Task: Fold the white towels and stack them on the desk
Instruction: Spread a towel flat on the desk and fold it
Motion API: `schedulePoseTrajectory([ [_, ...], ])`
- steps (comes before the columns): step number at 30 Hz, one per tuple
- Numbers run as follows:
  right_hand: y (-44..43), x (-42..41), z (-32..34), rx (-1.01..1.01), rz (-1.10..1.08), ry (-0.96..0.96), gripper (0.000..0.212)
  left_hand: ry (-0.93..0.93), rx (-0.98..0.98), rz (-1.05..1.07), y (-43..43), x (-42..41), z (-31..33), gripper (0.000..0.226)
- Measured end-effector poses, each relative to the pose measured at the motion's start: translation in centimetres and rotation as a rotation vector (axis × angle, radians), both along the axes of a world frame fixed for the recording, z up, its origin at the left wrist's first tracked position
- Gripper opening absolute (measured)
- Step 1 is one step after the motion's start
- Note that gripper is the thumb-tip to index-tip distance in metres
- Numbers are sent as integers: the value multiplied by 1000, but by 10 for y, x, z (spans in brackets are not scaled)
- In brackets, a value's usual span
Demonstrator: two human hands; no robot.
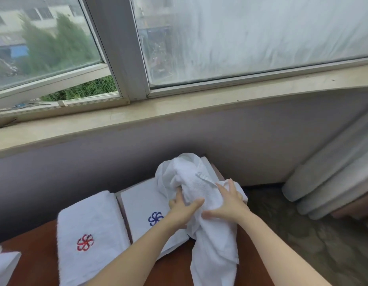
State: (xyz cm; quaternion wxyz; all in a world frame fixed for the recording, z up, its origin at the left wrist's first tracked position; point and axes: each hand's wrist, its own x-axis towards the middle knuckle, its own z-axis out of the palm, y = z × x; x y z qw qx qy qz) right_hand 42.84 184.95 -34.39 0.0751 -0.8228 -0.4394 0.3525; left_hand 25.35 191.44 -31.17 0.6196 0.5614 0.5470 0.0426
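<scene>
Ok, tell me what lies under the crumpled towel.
The crumpled towel overlaps the right part of a folded towel with a blue emblem and the brown desk. Anything else beneath it is hidden.

Daylight's let in through a window [45, 48] split into 2 panes, the right one veiled by a sheer curtain [261, 38]. A beige sill [179, 112] is set above a greyish wall [96, 162]. Some dark patterned floor [302, 234] is glimpsed on the right.
</scene>
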Motion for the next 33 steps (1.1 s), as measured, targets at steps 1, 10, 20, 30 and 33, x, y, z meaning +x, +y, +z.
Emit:
schedulePoseTrajectory([
  [1, 2, -1, -1, -8, 13, -29, 118, 1, 0, 1, 1, 1, -5, 98],
  [10, 7, -10, 5, 206, -145, 135, 48, -135, 15, 140, -10, 6, -14, 62],
  [20, -4, -50, 113, 630, -326, 669, 18, -529, 203, 441, -33, -12, 74, 46],
  [30, -19, -159, 223, 869, -103, 843, 26, -692, 531, 566, -58, -114, 170, 39],
  [33, -20, -208, 246, 911, -32, 868, 29, -700, 620, 651, -67, -161, 193, 45],
])
